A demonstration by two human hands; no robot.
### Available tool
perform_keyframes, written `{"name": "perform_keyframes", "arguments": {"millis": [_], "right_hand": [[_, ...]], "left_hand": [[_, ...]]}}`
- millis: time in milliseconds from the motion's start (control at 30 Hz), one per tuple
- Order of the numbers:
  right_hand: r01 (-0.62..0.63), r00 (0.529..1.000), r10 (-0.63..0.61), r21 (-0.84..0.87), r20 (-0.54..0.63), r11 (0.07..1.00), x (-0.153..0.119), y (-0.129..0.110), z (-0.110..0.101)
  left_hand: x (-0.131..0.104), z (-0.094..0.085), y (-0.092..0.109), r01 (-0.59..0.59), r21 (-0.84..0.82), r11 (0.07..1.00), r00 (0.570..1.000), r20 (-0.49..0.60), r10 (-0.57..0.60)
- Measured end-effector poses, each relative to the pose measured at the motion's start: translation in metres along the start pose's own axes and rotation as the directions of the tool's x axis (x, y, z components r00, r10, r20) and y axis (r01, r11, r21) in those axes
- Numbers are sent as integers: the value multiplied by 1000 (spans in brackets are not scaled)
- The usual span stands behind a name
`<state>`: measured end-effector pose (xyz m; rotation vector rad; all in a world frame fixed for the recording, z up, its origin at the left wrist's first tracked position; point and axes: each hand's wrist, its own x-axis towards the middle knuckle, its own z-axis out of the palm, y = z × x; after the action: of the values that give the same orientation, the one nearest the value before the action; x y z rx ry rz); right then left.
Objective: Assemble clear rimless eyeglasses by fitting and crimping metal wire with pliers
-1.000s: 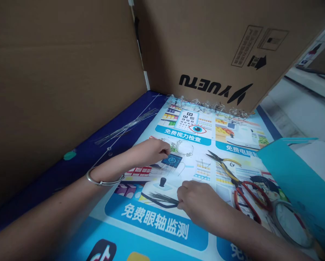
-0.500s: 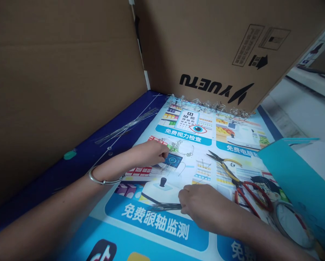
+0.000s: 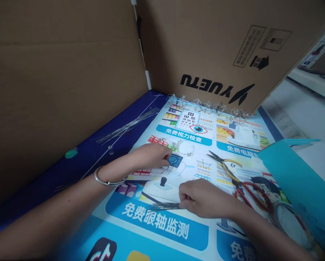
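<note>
My left hand (image 3: pixel 155 156) is closed in a pinch above the printed sheet, near several bent wire pieces (image 3: pixel 180 169) and a small cluster of clear beads (image 3: pixel 175 145). Whatever its fingers hold is too small or hidden to make out. My right hand (image 3: pixel 199 197) is curled shut, its fingertips at the end of a bundle of thin dark wires (image 3: pixel 164 206). I cannot tell whether a wire is between those fingers. Close by on the right are pliers with yellow handles (image 3: pixel 225 166), and beside them a tool with red looped handles (image 3: pixel 257 197).
Cardboard walls (image 3: pixel 217 47) stand at the back and left. Beaded wire pieces (image 3: pixel 219 107) line the back wall's foot. Another wire bundle (image 3: pixel 128 125) lies on the dark blue strip. A tape roll (image 3: pixel 291 223) and a turquoise folder (image 3: pixel 290 174) are at right.
My left hand has shifted slightly right and down. My right hand has turned and lifted a little beside the dark wire bundle, fingers still closed.
</note>
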<state>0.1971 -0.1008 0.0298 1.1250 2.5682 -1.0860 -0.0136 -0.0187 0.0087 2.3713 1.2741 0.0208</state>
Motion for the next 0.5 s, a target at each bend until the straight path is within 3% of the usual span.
{"name": "perform_keyframes", "arguments": {"millis": [500], "right_hand": [[64,998,-64,-3,4,998,1,4,-2]], "left_hand": [[0,-5,-6,-73,-45,996,996,56,75]]}}
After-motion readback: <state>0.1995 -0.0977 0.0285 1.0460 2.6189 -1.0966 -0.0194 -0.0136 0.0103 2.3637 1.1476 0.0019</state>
